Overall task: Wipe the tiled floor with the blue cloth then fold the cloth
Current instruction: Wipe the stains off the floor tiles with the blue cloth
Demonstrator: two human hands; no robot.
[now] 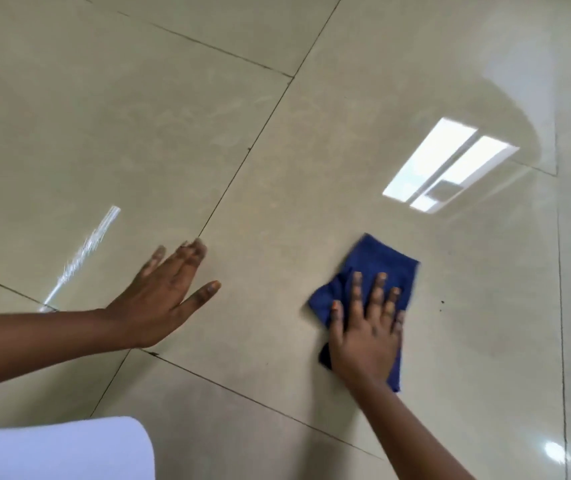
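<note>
glossy beige tiled floor [277, 140] | right hand [367, 334] spread flat, pressed one blue cloth [377, 261] lower right | left hand [159, 296] fingers straight, mid-left

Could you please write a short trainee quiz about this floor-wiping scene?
1. True or false: the right hand presses the cloth flat on the floor.
2. What does the left hand hold? A) a bucket B) nothing C) the cloth
3. Fill in: the cloth's colour is ____.

Key: 1 true; 2 B; 3 blue.
</note>
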